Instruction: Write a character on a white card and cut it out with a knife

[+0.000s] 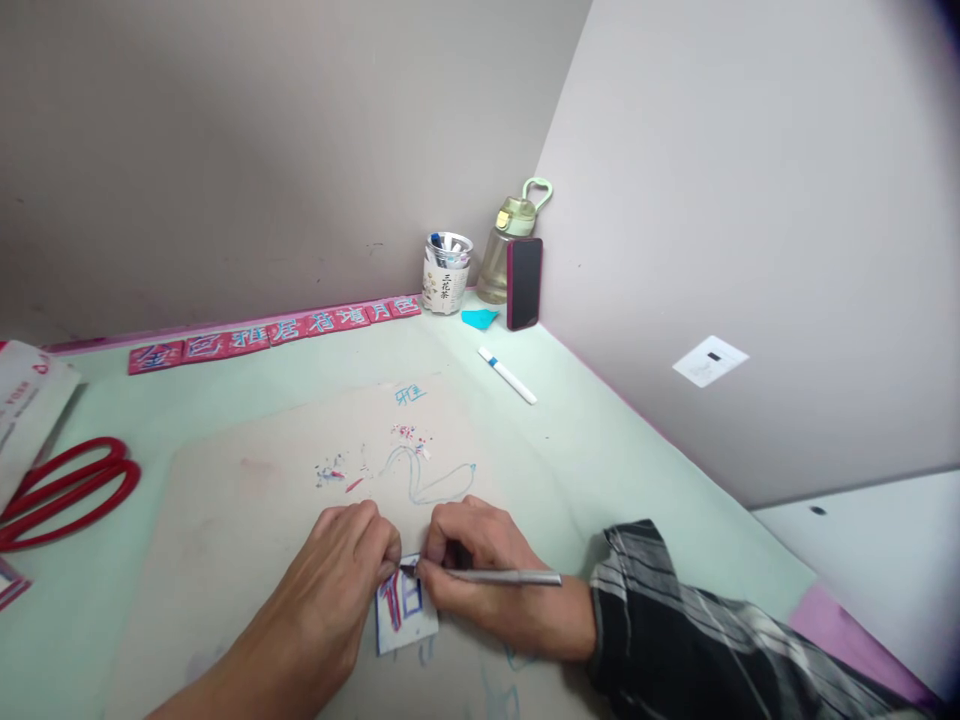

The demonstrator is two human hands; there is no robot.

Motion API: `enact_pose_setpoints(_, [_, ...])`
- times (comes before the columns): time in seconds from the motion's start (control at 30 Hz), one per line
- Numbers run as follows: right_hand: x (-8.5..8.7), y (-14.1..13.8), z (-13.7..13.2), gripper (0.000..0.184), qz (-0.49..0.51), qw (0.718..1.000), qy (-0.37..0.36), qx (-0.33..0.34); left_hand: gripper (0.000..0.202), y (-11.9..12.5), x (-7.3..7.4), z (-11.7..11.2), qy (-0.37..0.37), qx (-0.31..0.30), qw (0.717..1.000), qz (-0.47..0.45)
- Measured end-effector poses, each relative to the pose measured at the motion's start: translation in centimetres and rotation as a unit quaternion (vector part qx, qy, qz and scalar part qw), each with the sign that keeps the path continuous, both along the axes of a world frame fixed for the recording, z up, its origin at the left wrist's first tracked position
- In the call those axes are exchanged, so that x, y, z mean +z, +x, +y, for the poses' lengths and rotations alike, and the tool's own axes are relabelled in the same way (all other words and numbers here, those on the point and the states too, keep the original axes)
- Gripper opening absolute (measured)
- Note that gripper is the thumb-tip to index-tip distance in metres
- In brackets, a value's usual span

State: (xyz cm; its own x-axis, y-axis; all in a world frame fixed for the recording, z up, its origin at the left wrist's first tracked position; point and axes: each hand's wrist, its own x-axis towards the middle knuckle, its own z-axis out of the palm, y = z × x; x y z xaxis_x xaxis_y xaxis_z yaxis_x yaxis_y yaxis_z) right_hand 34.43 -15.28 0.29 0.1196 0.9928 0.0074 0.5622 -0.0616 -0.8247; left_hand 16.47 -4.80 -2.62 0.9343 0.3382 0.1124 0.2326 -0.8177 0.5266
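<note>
My left hand (341, 575) has its fingers curled together at the upper left edge of a small white tile (420, 630), pressing it on the mat. The tile has a blue border and a character in blue outline, its left part with red strokes. My right hand (487, 570) pinches a slim silver craft knife (517, 578) near its tip. The knife's dark tip meets the tile's top part, between my two hands. My fingers partly hide the tile's upper corners.
Coloured shavings (409, 435) lie on the beige paper (247, 520). Red scissors (82, 490) and a white packet (30, 410) are at left. Red character tiles (285, 328) line the wall. A jar of pens (445, 280), bottle (493, 262), phone (524, 283) and white marker (508, 376) are behind.
</note>
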Motion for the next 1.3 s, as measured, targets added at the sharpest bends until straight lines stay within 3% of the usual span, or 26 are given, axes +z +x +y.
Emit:
enact_pose_setpoints(0.4, [0.1, 0.3, -0.1, 0.019, 0.015, 1.0, 0.012, 0.019, 0.023, -0.4, 0.9, 0.2, -0.054, 0.019, 0.998, 0.0])
enact_pose_setpoints(0.53, [0.2, 0.3, -0.1, 0.021, 0.014, 1.0, 0.005, 0.021, 0.021, -1.0, 1.7, 0.8, -0.12, 0.012, 0.993, 0.002])
enact_pose_setpoints(0.6, [0.3, 0.3, -0.1, 0.02, 0.016, 1.0, 0.01, 0.019, 0.022, -1.5, 1.8, 1.3, -0.144, 0.045, 0.988, -0.007])
enact_pose_setpoints(0.67, [0.3, 0.3, -0.1, 0.02, 0.024, 1.0, 0.009, 0.014, 0.021, -2.0, 1.8, 1.8, -0.132, 0.088, 0.987, -0.015])
enact_pose_setpoints(0.73, [0.4, 0.3, -0.1, 0.019, 0.03, 0.999, 0.001, 0.01, 0.011, -2.3, 1.6, 2.0, -0.11, 0.086, 0.99, -0.006])
enact_pose_setpoints(0.87, [0.8, 0.1, 0.0, 0.02, 0.026, 0.999, -0.031, 0.005, 0.044, -2.5, 1.4, 1.8, -0.097, 0.03, 0.994, 0.051])
enact_pose_setpoints(1.07, [0.8, -0.2, 0.1, 0.023, 0.042, 0.998, -0.039, -0.019, 0.01, -1.5, 0.9, 0.9, -0.113, 0.059, 0.988, 0.083])
enact_pose_setpoints(1.3, [0.6, -0.1, -0.2, 0.024, 0.069, 0.997, -0.022, -0.018, 0.026, -0.3, 0.3, -1.3, -0.03, 0.11, 0.992, 0.046])
